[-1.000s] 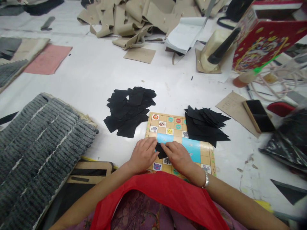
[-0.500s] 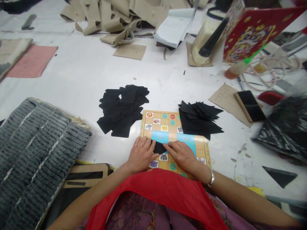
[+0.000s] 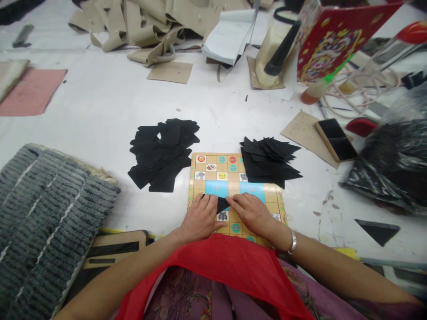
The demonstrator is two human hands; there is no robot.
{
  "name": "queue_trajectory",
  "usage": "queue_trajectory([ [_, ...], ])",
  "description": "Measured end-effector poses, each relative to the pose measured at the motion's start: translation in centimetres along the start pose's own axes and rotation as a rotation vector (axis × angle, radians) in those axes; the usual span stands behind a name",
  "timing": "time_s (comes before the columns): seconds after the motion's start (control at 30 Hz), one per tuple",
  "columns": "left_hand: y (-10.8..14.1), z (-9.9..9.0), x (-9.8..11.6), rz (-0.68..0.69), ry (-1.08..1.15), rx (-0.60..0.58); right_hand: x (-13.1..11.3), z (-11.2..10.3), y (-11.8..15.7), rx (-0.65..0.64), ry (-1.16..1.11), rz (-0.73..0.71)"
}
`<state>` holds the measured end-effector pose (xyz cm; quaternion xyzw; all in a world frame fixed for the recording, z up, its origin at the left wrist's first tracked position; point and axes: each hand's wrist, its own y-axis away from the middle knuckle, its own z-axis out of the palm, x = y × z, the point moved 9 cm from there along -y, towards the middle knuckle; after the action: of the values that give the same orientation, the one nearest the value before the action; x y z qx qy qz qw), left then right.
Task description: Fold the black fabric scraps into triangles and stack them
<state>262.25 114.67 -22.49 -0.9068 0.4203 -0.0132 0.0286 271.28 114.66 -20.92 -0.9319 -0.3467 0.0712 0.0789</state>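
A small black piece (image 3: 222, 204) lies on a colourful game board (image 3: 276, 200) in front of me. My left hand (image 3: 201, 218) presses on the piece's left part, fingers together and covering some of it. My right hand (image 3: 251, 214) touches its right tip with the fingertips, the fingers held close together. Beyond the board's left edge is a loose heap of black pieces (image 3: 163, 153). Another stack of pointed black pieces (image 3: 267, 160) overlaps the board's upper right corner.
Grey ribbed fabric (image 3: 50, 213) lies at the left. To the right are a phone (image 3: 336, 140), a black-filled plastic bag (image 3: 387, 164) and a black triangle (image 3: 378, 231). Farther back stand a glue bottle (image 3: 267, 66), a red box (image 3: 333, 42) and beige straps (image 3: 143, 26).
The whole view has shifted slightly. My left hand now covers more of the black piece, and less of it shows between my hands.
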Motion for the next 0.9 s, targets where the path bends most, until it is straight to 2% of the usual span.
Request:
queue_trajectory([
  [0.43,-1.3,-0.8,1.9,0.050,0.026,0.038,0.3,0.4,1.5,-0.019,0.031,0.038],
  [0.6,-1.7,-0.1,2.3,0.023,0.039,-0.022,0.8,0.5,1.6,-0.042,0.001,0.058],
  [0.77,-1.8,-0.1,2.7,0.054,0.036,-0.076,2.8,-0.2,2.8,0.039,-0.003,0.203],
  [0.9,-1.8,-0.1,2.7,0.057,0.028,-0.106,2.2,-0.3,3.3,0.050,-0.022,0.162],
])
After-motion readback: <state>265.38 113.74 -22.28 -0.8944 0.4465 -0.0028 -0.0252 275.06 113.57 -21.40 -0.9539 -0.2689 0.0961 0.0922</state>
